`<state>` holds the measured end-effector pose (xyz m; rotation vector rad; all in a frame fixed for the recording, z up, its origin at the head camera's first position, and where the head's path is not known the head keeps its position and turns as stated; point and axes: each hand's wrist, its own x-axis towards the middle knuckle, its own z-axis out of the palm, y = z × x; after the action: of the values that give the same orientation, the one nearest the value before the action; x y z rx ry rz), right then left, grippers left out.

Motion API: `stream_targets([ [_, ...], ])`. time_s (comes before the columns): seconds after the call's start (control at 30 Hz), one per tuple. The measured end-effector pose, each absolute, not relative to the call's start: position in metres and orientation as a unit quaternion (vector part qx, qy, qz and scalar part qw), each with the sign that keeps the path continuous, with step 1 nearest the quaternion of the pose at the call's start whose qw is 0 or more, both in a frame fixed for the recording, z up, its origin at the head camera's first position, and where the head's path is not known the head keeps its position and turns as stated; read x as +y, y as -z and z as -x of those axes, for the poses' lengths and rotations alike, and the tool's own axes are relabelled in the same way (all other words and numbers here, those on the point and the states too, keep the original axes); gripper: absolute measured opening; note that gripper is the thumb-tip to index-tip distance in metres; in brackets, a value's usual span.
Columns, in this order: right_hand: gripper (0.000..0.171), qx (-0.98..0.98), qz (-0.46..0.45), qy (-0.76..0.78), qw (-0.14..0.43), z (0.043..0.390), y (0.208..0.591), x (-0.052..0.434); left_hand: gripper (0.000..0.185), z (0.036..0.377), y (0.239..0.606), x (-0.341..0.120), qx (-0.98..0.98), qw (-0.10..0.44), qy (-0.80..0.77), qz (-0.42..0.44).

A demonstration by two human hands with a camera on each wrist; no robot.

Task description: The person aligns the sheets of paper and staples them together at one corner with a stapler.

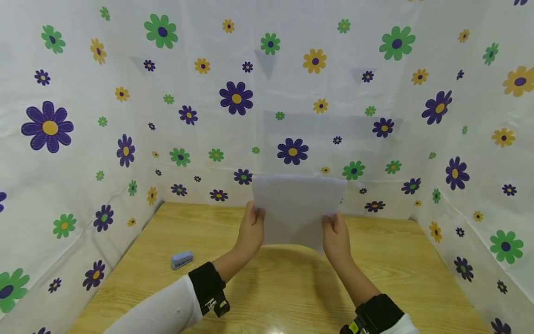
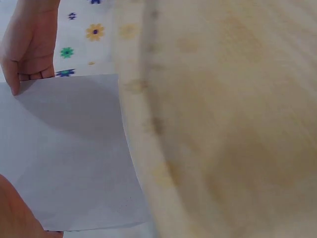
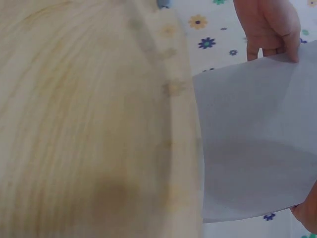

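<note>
White paper, one sheet or a thin stack, is held up above the table between both hands. My left hand grips its left edge, thumb on the near face and fingers behind. On the opposite edge, my right hand pinches it the same way. The lower edge of the paper bows a little in the head view. Both wrist views show the paper's blank face, with a hand at each side. A small blue stapler lies on the table, left of my left forearm and apart from both hands.
The light wood table stretches under the arms. White sheeting printed with flowers rises at its back and along both sides. Each wrist wears a black band with a small device.
</note>
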<state>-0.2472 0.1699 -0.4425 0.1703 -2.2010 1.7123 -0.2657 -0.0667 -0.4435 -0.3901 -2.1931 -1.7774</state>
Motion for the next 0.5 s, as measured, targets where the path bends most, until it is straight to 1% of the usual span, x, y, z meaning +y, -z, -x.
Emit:
stream_targets([
  [0.13,0.026,-0.764,-0.073,-0.613,0.185,0.247,0.427,0.169,0.024,0.267,0.430,-0.069,-0.740,0.144,0.637,0.163],
  [0.23,0.028,-0.756,-0.076,-0.623,0.185,0.246,0.428,0.169,0.027,0.266,0.430,-0.070,-0.733,0.145,0.642,0.168],
  [0.37,0.033,-0.756,-0.069,-0.630,0.161,0.246,0.445,0.168,0.030,0.263,0.450,-0.071,-0.751,0.133,0.631,0.144],
  [0.5,0.036,-0.768,-0.040,-0.626,0.128,0.245,0.470,0.166,0.030,0.260,0.476,-0.074,-0.775,0.113,0.611,0.114],
])
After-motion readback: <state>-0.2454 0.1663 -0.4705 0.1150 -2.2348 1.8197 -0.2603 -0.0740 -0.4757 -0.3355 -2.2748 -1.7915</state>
